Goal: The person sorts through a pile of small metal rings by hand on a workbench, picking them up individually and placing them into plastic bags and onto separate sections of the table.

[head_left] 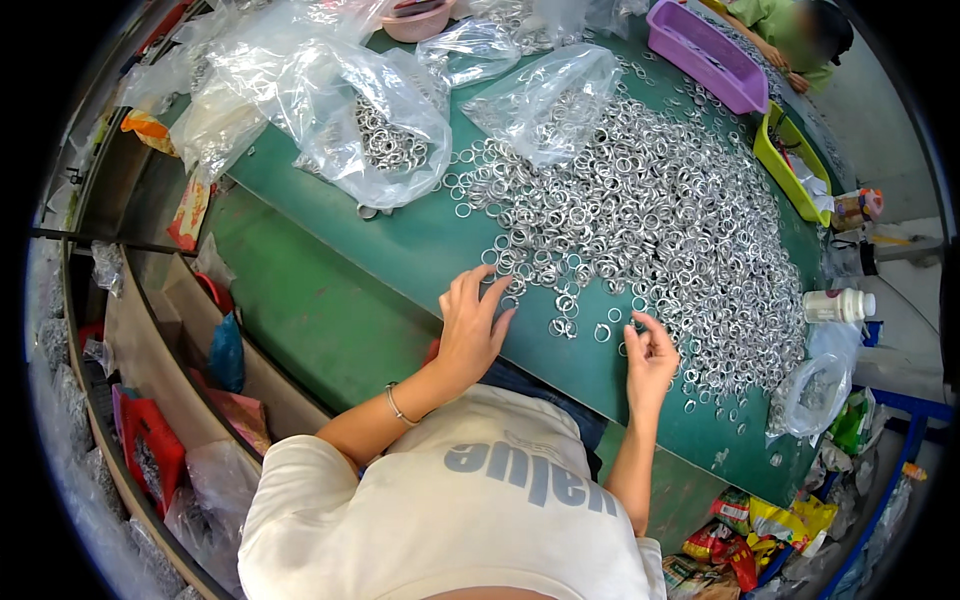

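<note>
Person's left forearm (385,415) slants inward, left hand (468,325) loosely spread; right forearm (637,455) extends forward, right hand (652,366) half-curled, fingers (654,326) bent.

Along the near edge of the table (400,250), a bare strip gives passage between the bulky plastic bag (325,135) and the left hand (466,328). From there to the right hand (650,368), loose rings (602,332) interrupt it. Beyond, the ring heap (650,200) blocks the way to 2 baskets (700,62) at the far edge.
</note>
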`<action>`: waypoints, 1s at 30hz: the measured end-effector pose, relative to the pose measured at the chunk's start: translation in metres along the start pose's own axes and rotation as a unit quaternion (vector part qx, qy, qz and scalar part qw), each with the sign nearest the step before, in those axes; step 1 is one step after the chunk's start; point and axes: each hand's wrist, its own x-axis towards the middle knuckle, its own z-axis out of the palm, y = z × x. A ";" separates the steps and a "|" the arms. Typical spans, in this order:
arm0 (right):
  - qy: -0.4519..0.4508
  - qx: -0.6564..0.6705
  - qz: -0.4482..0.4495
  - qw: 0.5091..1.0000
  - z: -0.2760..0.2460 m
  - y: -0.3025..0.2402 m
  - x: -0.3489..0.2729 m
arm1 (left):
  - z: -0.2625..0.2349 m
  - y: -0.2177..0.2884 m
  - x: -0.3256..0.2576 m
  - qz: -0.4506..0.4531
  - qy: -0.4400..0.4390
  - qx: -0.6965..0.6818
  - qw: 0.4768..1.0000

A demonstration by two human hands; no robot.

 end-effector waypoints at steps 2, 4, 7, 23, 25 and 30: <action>-0.020 -0.161 -0.045 0.986 0.006 -0.003 -0.001 | 0.003 -0.001 0.000 0.011 0.006 0.017 1.000; -0.045 -0.293 -0.092 0.951 0.011 -0.011 -0.002 | 0.005 -0.004 0.000 0.025 -0.016 -0.006 1.000; -0.030 -0.297 -0.121 0.947 0.010 -0.004 -0.003 | 0.007 -0.002 -0.004 0.039 -0.034 -0.039 0.998; -0.067 0.373 0.130 0.916 0.005 -0.008 0.016 | 0.006 -0.003 -0.009 0.018 -0.011 -0.037 0.999; -0.105 0.527 0.167 0.827 0.009 -0.020 0.011 | 0.003 -0.001 -0.008 0.004 0.004 -0.052 0.999; -0.164 0.411 0.189 0.876 0.040 -0.020 0.013 | -0.007 -0.023 0.017 -0.001 0.051 0.007 0.999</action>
